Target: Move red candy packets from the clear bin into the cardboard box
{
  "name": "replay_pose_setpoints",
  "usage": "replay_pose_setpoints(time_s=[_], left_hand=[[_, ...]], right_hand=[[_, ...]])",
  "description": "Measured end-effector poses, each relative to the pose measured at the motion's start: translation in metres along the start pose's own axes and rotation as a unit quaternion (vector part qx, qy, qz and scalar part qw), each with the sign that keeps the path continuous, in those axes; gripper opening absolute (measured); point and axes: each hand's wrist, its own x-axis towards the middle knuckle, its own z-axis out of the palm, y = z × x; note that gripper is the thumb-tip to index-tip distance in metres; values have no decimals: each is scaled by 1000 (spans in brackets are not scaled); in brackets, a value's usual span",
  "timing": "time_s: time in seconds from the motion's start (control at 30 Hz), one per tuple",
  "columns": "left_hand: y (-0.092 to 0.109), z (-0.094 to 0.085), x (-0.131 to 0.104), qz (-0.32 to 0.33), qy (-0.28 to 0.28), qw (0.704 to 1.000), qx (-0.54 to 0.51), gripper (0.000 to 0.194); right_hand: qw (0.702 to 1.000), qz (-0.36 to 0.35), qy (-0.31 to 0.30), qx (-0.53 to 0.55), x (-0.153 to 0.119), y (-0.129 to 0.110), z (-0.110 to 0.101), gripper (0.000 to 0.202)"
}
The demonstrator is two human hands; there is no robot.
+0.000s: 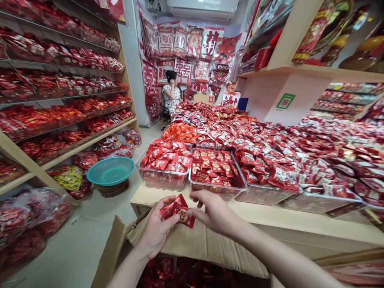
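My left hand [156, 230] grips a small bunch of red candy packets [177, 211] just in front of the wooden counter edge [270, 220]. Right beside it, my right hand [214, 212] pinches the right side of the same bunch with thumb and fingers. Both hands hover above an open cardboard box [198, 244] that holds more red packets. Directly behind the hands, on the counter, stand clear plastic bins [163, 180] heaped with red wrapped sweets [216, 164].
Red packets cover the long counter to the back and right. Wooden shelves [60, 156] of red goods line the left wall, with a teal basin [110, 170] on a low stack. A person [171, 96] sits at the far end. The floor aisle runs on the left.
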Motion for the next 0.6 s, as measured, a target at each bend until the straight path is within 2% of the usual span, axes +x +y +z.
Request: replay_pose_setpoints(time_s=[0.1, 0.2, 0.3, 0.37, 0.5, 0.6], left_hand=[[1, 0, -1, -7, -27, 1000, -4, 36], [2, -2, -2, -30, -38, 998, -38, 28], [2, -4, -2, -34, -17, 997, -68, 24], [0, -4, -1, -14, 4, 998, -69, 20], [-3, -4, -1, 49, 33, 998, -29, 12], [-4, -2, -4, 112, 56, 990, 64, 17]], right_hand=[[993, 57, -40, 97, -14, 2, 25, 26], [975, 91, 4, 201, -17, 15, 31, 21], [931, 148, 56, 330, -22, 30, 25, 22], [897, 171, 74, 400, -28, 37, 23, 23], [853, 185, 92, 479, -42, 43, 29, 26], [812, 202, 85, 541, -47, 42, 35, 27]])
